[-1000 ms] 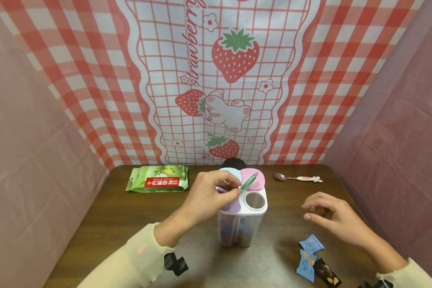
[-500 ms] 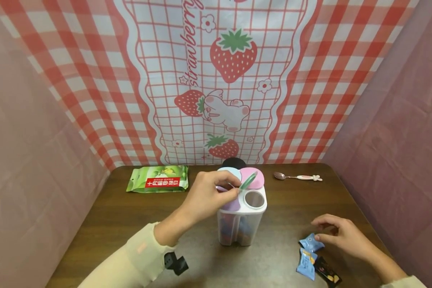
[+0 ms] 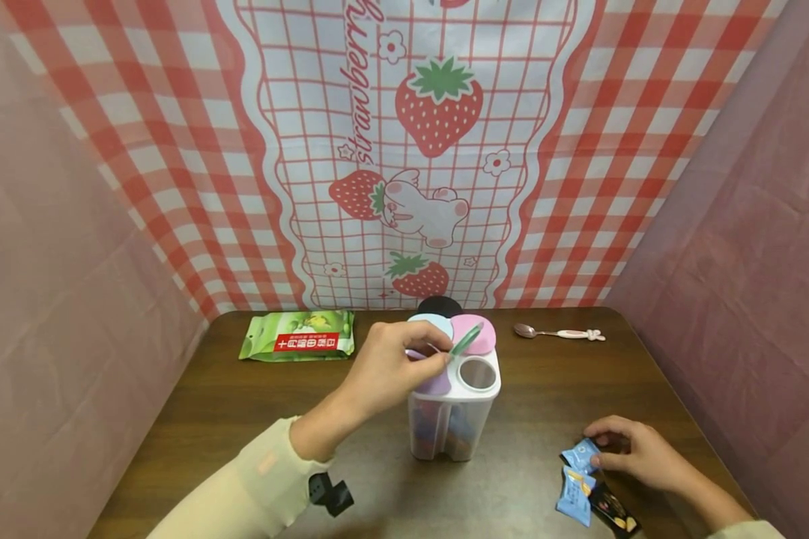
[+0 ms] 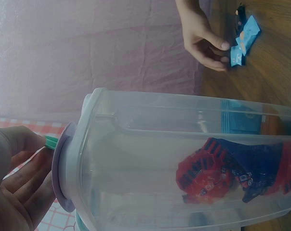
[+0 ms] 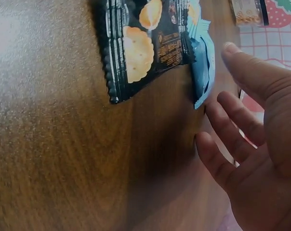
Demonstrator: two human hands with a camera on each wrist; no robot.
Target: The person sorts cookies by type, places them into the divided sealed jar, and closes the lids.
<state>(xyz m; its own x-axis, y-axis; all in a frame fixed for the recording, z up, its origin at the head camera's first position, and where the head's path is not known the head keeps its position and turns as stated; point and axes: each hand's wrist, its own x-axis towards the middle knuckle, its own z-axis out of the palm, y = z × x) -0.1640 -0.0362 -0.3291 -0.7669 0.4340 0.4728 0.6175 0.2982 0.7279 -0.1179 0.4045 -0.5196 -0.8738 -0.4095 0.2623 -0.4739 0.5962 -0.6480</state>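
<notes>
In the head view my left hand (image 3: 392, 368) pinches a green lid (image 3: 468, 339) of a clear storage container (image 3: 480, 410), holding it tilted up beside a round uncovered opening. The left wrist view shows red and blue wrapped snacks (image 4: 208, 171) through the container's wall. At the right, my right hand (image 3: 640, 454) is at a small blue snack packet (image 3: 580, 455), thumb and fingers around its right side. Its fingers (image 5: 232, 139) look loosely bent and spread in the right wrist view. Below lie another blue packet (image 3: 574, 498) and a black packet (image 3: 613, 511) printed with biscuits.
Purple (image 3: 437, 383), light blue (image 3: 433, 323) and pink (image 3: 474, 335) lids cover other compartments. A green wipes-like pack (image 3: 298, 335) lies at the back left, a spoon (image 3: 559, 333) at the back right. Behind the container is a black round thing (image 3: 440, 305).
My right hand has come down toward the front of the table, from above the packets to the upper blue packet. My left hand keeps the green lid raised in the same place.
</notes>
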